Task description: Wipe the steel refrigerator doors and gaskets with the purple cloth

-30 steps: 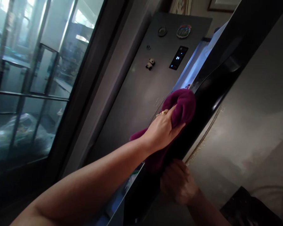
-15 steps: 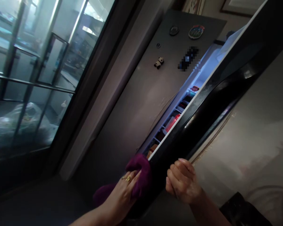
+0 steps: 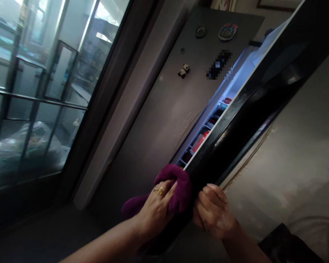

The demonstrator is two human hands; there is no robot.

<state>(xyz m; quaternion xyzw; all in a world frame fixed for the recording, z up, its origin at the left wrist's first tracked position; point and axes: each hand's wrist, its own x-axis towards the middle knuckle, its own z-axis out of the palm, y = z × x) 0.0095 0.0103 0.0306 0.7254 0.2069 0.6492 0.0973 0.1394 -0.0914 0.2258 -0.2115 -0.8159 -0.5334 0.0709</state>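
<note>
Purple cloth (image 3: 181, 187) — one, in left grip (image 3: 157, 209) — against one door (image 3: 235, 135).

Lone head view looked forward and down, heavily tilted, from close behind left hand (image 3: 157, 206) and right hand (image 3: 214, 210), facing fridge door (image 3: 235, 137).

Left hand (image 3: 157, 207) holds purple cloth (image 3: 182, 190) against open fridge door (image 3: 229, 142), right hand (image 3: 214, 211) curled at its edge. Lit shelves (image 3: 207, 126) behind, panda magnet (image 3: 183, 71) on grey door (image 3: 164, 117).
</note>
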